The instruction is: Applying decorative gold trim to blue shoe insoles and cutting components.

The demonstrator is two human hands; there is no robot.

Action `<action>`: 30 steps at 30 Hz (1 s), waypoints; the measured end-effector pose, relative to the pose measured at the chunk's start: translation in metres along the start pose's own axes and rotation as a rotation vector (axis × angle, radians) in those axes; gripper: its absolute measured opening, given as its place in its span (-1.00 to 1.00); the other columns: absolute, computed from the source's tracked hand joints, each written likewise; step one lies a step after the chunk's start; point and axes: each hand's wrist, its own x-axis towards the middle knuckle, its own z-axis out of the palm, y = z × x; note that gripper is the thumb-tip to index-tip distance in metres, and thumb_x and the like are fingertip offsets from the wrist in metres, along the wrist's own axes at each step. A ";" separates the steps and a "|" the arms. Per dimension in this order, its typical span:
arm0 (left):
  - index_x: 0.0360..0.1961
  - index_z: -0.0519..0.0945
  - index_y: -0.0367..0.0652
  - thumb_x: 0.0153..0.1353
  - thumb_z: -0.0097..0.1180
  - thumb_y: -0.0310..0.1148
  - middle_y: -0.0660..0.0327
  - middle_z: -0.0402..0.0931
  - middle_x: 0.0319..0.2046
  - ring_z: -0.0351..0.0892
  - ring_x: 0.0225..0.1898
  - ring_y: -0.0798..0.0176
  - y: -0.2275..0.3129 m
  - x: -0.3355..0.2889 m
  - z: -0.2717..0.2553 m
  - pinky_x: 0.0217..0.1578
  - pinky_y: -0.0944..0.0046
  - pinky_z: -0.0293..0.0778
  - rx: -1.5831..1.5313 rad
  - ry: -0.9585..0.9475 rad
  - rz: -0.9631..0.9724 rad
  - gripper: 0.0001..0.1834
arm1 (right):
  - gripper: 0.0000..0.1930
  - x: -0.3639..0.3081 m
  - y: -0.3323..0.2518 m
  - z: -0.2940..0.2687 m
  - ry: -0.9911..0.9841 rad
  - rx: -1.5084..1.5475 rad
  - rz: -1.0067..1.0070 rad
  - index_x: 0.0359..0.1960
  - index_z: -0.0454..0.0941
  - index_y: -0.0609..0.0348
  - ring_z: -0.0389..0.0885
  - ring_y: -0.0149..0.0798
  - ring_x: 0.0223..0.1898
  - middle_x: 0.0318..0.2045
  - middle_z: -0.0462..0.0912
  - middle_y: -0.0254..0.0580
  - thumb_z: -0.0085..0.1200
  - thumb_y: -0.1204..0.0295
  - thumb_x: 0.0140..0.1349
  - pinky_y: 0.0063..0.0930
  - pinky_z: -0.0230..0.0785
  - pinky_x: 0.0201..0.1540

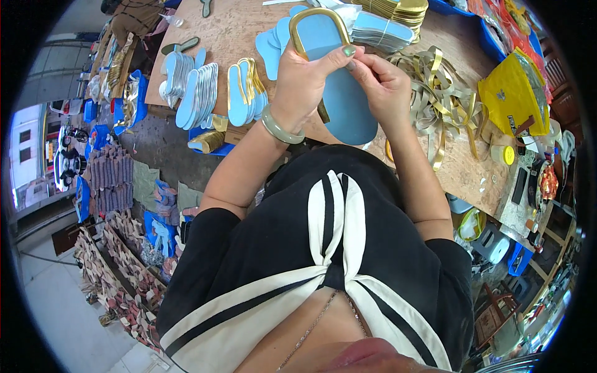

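Observation:
Above the near side of the table I hold a light blue shoe insole (350, 115), upright before me. A shiny gold strip (295, 38) wraps round the rim of its far end, and a loose tail hangs below my left hand. My left hand (303, 79) grips the insole's left side, thumb laid across its face. At the right edge, the thumb and fingers of my right hand (387, 88) pinch together, where the strip meets the rim. The fingertips hide exactly how much strip lies between them.
Stacks of blue insoles with silver edges (198, 99) and gold edges (247, 93) stand left on the wooden table (233, 31). Tangled gold strips (435, 87) lie right, near a yellow bag (515, 93) and a small yellow-lidded jar (502, 155). More bundled insoles (382, 31) sit behind.

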 end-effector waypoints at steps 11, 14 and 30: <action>-0.19 0.51 -0.30 0.20 0.12 -0.44 0.07 0.60 -0.36 0.64 -0.32 0.21 0.010 0.008 -0.002 -0.30 0.29 0.59 -0.185 0.013 -0.020 -0.81 | -0.83 -0.013 0.003 -0.027 -0.141 -0.108 0.020 -0.23 0.65 0.27 0.50 -0.49 -0.40 -0.43 0.62 -0.31 0.15 0.50 0.16 -0.65 0.32 -0.33; -0.20 0.50 -0.31 0.20 0.13 -0.41 0.08 0.60 -0.38 0.64 -0.32 0.18 0.010 0.011 0.000 -0.30 0.26 0.60 -0.124 -0.026 0.014 -0.79 | -0.85 -0.009 -0.002 -0.026 -0.176 -0.179 -0.061 -0.27 0.64 0.29 0.49 -0.48 -0.43 -0.46 0.60 -0.32 0.15 0.50 0.16 -0.64 0.31 -0.37; -0.18 0.56 -0.31 0.17 0.16 -0.45 0.13 0.62 -0.27 0.60 -0.24 0.31 -0.039 -0.020 -0.009 -0.15 0.32 0.51 -0.207 0.001 -0.120 -0.80 | -0.83 -0.019 0.008 -0.042 -0.135 0.238 0.393 -0.22 0.64 0.19 0.36 -0.65 -0.51 -0.43 0.59 -0.51 0.10 0.40 0.23 -0.76 0.18 -0.49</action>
